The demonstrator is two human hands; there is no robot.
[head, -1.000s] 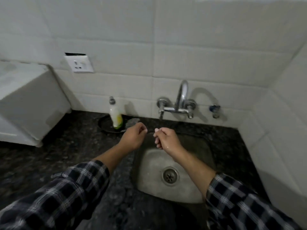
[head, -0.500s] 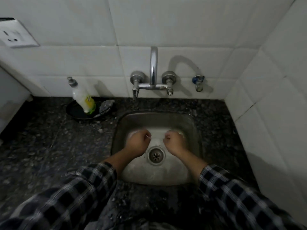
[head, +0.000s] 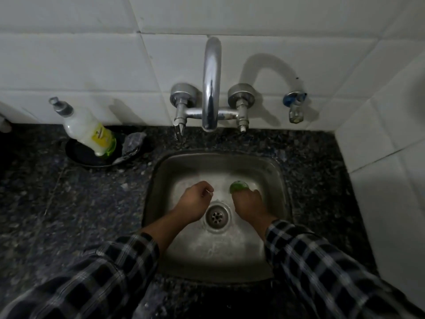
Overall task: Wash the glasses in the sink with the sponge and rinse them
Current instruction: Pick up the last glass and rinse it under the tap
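Sink, dim light. Right hand is closed round a green sponge, which pokes out past the fingers at 1 o'clock from the drain. Left hand, at 10 o'clock from the drain, has curled fingers with nothing seen in them. No glasses in view. Tap at 12 o'clock; no water seen running.

Sponge looks soft, light and squashy: likely best gripped across its middle. Glasses should be fragile, and slick once soapy.
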